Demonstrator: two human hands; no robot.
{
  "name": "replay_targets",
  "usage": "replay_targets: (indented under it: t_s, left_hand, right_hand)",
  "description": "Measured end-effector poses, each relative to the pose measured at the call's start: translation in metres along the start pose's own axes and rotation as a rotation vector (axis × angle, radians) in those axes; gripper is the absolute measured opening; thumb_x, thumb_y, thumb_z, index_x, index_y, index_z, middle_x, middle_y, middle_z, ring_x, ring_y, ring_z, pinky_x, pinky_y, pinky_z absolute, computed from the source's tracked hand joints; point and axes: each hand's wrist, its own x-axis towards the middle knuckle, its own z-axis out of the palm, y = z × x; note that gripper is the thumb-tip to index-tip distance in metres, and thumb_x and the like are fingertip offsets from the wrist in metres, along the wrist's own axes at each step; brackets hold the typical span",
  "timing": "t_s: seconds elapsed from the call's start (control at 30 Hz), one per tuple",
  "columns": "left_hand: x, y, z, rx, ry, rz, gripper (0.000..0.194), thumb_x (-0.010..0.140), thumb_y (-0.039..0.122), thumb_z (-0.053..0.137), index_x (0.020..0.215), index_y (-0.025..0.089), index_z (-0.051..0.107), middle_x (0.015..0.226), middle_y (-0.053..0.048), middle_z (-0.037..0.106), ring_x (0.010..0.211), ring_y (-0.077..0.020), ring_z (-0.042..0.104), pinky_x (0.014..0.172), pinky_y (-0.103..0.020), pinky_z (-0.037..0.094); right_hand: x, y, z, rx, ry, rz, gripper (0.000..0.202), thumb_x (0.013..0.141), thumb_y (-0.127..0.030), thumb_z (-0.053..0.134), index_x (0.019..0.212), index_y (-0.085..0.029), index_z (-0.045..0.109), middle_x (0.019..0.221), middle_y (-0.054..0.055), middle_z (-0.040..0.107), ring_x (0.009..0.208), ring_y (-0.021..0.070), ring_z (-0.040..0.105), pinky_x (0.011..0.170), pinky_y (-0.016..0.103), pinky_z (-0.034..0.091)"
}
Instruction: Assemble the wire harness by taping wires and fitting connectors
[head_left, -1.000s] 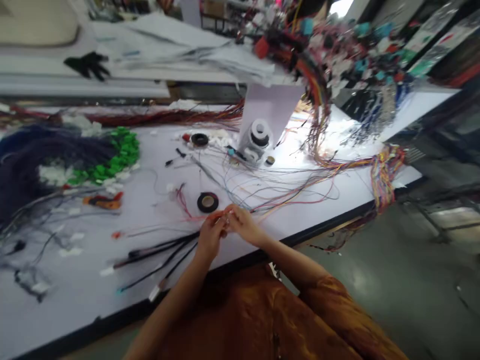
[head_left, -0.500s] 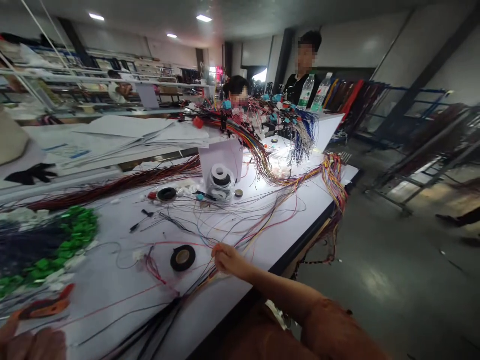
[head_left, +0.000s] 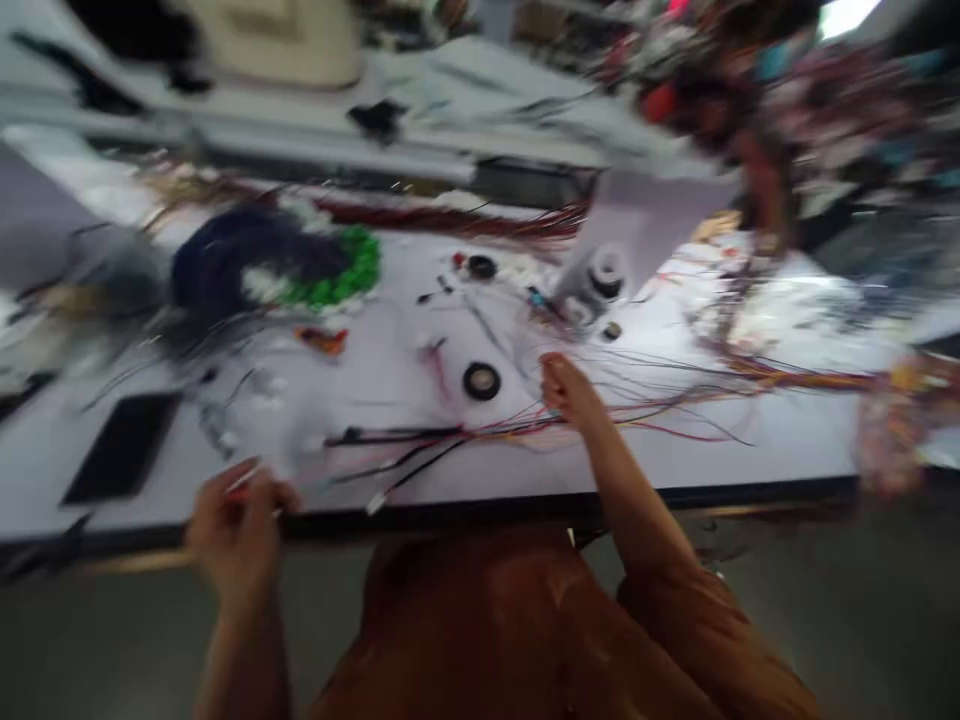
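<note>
My left hand point(head_left: 238, 525) is closed at the table's front edge, its fingers pinching a small red-and-white piece, blurred, perhaps a connector. Farther right, my right hand point(head_left: 568, 392) is curled into a fist over the spread of thin wires point(head_left: 652, 408); whatever it grips is hidden. Between the hands lies a bundle of black-sleeved cables point(head_left: 405, 434) with loose ends pointing left. A roll of black tape point(head_left: 481, 381) rests just left of my right hand. Orange-handled pliers or cutters point(head_left: 322, 341) lie beyond my left hand.
Green connectors point(head_left: 341, 270) on a dark wire coil sit at the back left. A dark flat rectangle point(head_left: 122, 448) lies near the front left. A white spool point(head_left: 606, 270) stands by an upright panel point(head_left: 652, 215). Thick harness bundles point(head_left: 900, 400) hang over the right front edge.
My view has swung left and down, blurring the picture. My left hand has come to the front edge with a small piece in its fingers. My right hand is still closed over the wires.
</note>
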Motion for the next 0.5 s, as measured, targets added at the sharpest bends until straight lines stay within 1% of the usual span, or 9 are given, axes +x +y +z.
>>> replay_targets:
  t_s: [0.03,0.13,0.23,0.3,0.33,0.4,0.43,0.47,0.5]
  left_hand:
    - [-0.004,-0.016,-0.006,-0.010,0.023,-0.062,0.011,0.082,0.030,0.073,0.086,0.028,0.063,0.061,0.007,0.055,0.056,-0.0095,0.049,0.050,-0.017,0.040]
    - [-0.008,-0.055,-0.014,-0.393,-0.228,-0.335,0.031,0.076,0.047,0.078,0.084,0.020,0.064,0.054,0.007,0.042,0.047,-0.0064,0.038,0.045,-0.017,0.032]
    - [-0.012,-0.073,-0.014,-0.538,-0.377,-0.431,0.041,0.077,0.051,0.078,0.096,0.017,0.066,0.062,0.003,0.052,0.052,-0.0088,0.049,0.049,-0.021,0.040]
    - [-0.015,-0.079,-0.014,-0.492,-0.406,-0.446,0.040,0.082,0.052,0.074,0.100,0.018,0.063,0.063,0.002,0.058,0.052,-0.0107,0.053,0.049,-0.022,0.042]
    - [-0.016,-0.081,-0.014,-0.454,-0.409,-0.449,0.039,0.084,0.054,0.071,0.099,0.018,0.062,0.061,0.002,0.060,0.051,-0.0111,0.054,0.048,-0.021,0.042]
    - [-0.016,-0.087,-0.013,-0.387,-0.386,-0.438,0.040,0.087,0.057,0.066,0.095,0.018,0.062,0.058,0.002,0.059,0.047,-0.0104,0.052,0.045,-0.020,0.039]
    - [-0.015,-0.090,-0.013,-0.365,-0.368,-0.416,0.040,0.088,0.057,0.065,0.094,0.017,0.064,0.056,0.003,0.057,0.046,-0.0097,0.050,0.045,-0.020,0.038]
    - [-0.013,-0.093,-0.013,-0.353,-0.353,-0.385,0.040,0.089,0.056,0.065,0.094,0.016,0.067,0.055,0.003,0.055,0.047,-0.0090,0.049,0.046,-0.020,0.038]
    - [-0.010,-0.096,-0.012,-0.351,-0.337,-0.353,0.039,0.089,0.053,0.066,0.095,0.015,0.069,0.056,0.003,0.054,0.049,-0.0084,0.047,0.048,-0.020,0.038]
  right_hand:
    - [0.006,0.003,-0.003,-0.105,0.008,-0.055,0.030,0.080,-0.042,0.070,0.095,-0.022,0.054,0.053,-0.014,0.037,0.038,0.0033,0.024,0.037,0.016,0.021]
    - [0.022,0.014,-0.017,-0.404,0.108,-0.073,0.030,0.075,-0.043,0.069,0.091,-0.022,0.053,0.053,-0.013,0.039,0.038,0.0046,0.029,0.039,0.019,0.028]
    - [0.032,0.020,-0.028,-0.778,0.220,-0.005,0.028,0.076,-0.041,0.063,0.092,-0.022,0.051,0.055,-0.011,0.040,0.042,0.0085,0.037,0.046,0.025,0.040]
    - [0.033,0.022,-0.027,-1.045,0.333,0.002,0.038,0.075,-0.038,0.063,0.105,-0.019,0.052,0.068,-0.003,0.053,0.057,0.0167,0.053,0.060,0.037,0.051]
    - [0.033,0.023,-0.022,-1.172,0.401,-0.063,0.046,0.074,-0.037,0.064,0.113,-0.016,0.051,0.082,0.005,0.061,0.073,0.0228,0.061,0.071,0.045,0.054]
    - [0.030,0.028,-0.001,-1.358,0.473,-0.322,0.055,0.075,-0.033,0.064,0.124,-0.014,0.050,0.116,0.020,0.061,0.106,0.0323,0.061,0.092,0.056,0.050]
    - [0.028,0.033,0.015,-1.401,0.435,-0.462,0.051,0.079,-0.032,0.061,0.126,-0.014,0.051,0.125,0.021,0.058,0.115,0.0329,0.058,0.097,0.056,0.047]
    - [0.026,0.039,0.033,-1.428,0.335,-0.575,0.045,0.084,-0.032,0.056,0.125,-0.015,0.054,0.128,0.021,0.058,0.118,0.0318,0.057,0.099,0.055,0.047]
    - [0.025,0.047,0.052,-1.419,0.174,-0.606,0.038,0.089,-0.032,0.052,0.123,-0.016,0.056,0.125,0.019,0.062,0.113,0.0289,0.060,0.098,0.051,0.048]
